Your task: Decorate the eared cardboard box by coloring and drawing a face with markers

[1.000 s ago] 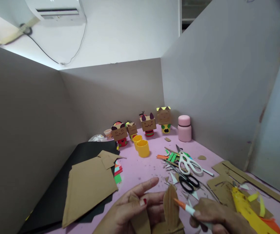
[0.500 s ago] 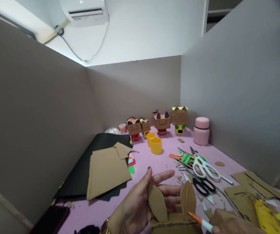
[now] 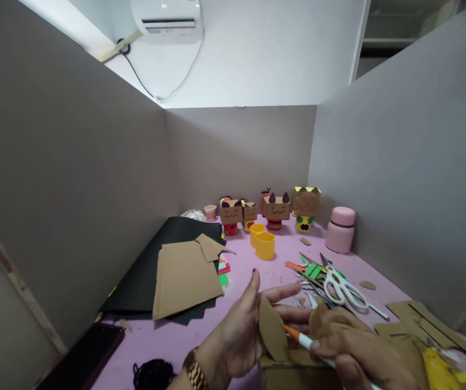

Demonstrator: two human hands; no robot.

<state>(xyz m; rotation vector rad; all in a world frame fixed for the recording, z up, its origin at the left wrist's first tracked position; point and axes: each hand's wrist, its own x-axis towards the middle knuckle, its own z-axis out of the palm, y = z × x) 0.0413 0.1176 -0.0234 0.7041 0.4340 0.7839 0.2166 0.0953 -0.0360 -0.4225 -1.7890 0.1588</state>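
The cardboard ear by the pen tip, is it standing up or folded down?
Standing up: the cardboard ear rises above the edge of the cardboard box, tilted slightly left, with the left hand open behind it.

Grey partitions (image 3: 237, 157), scissors (image 3: 342, 287) and cardboard figures (image 3: 277, 209) suggest a craft workshop.

Leaf-shaped piece (image 3: 272, 330) by left hand (image 3: 243, 333): cardboard, matt. Box (image 3: 298, 377) just right of left hand: same cardboard, matt. Pen (image 3: 305, 342) in right hand (image 3: 358, 346): smooth plastic, as it looks. Watch band (image 3: 195, 370) just behind left hand: glossy metal. Black sheets (image 3: 139, 292) left of left hand: matt, like paper. Scissors handles (image 3: 354, 296) beyond right hand: smooth plastic.
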